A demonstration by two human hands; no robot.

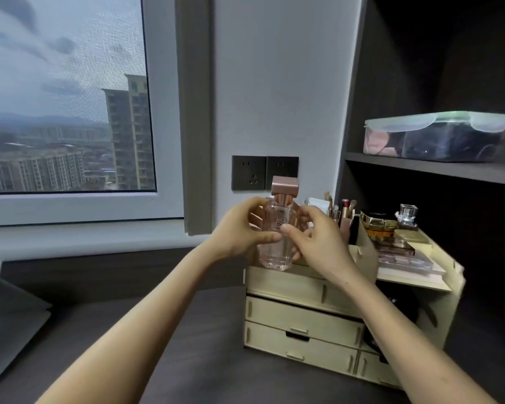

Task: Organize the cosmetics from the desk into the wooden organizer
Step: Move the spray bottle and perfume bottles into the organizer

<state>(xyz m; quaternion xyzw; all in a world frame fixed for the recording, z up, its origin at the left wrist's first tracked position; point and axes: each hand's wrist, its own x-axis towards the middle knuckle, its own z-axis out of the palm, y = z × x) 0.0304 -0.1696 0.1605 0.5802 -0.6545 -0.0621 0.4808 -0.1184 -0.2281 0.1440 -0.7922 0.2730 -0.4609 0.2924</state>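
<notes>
Late stage: bottle in hand, organizer mostly loaded.
Desk in foregrnd; left hand and right hand both grip bottle upright, base just over organizer's front-left top edge. Behind: brushes, jar, palettes already stowed. Left to do: seat bottle. Room open left/front; wall close behind, shelf overhangs at right.

The bottle is see-through pink glass with dark letters on it. Its cap is shiny rosy pink. The organizer is plain, pale cream wood. The bench is dark grey. The wall sockets are very dark grey, and the wall is white. The jar is gold and orange. The shelf is dark grey. The box is see-through, with a light green lid. The window frame is white.
</notes>
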